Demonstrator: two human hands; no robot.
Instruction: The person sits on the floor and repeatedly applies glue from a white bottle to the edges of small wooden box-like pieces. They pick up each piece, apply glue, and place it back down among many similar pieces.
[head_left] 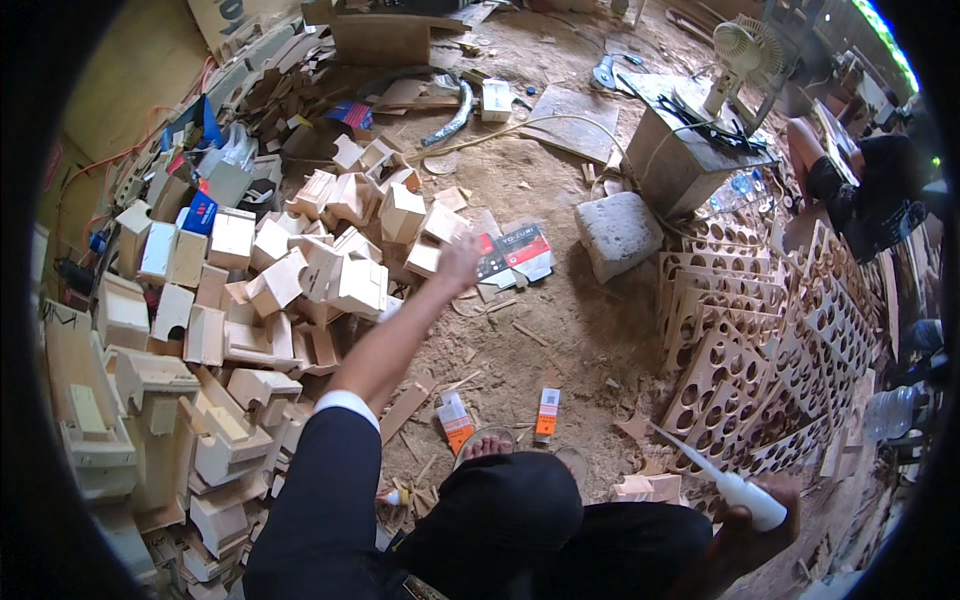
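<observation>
My left hand is stretched far forward, at the right edge of the heap of small wooden boxes. It is beside a pale wooden box and a flattened red and black carton. The hand is blurred and its fingers are not clear, so whether it touches the box cannot be told. Down at the right, my right hand is wrapped round a white squeeze bottle with a long thin nozzle, which points up and to the left.
Sheets with round holes stand stacked at the right. A concrete block lies near a metal box bearing a fan. Two orange and white cartons are by my feet. Another person sits far right.
</observation>
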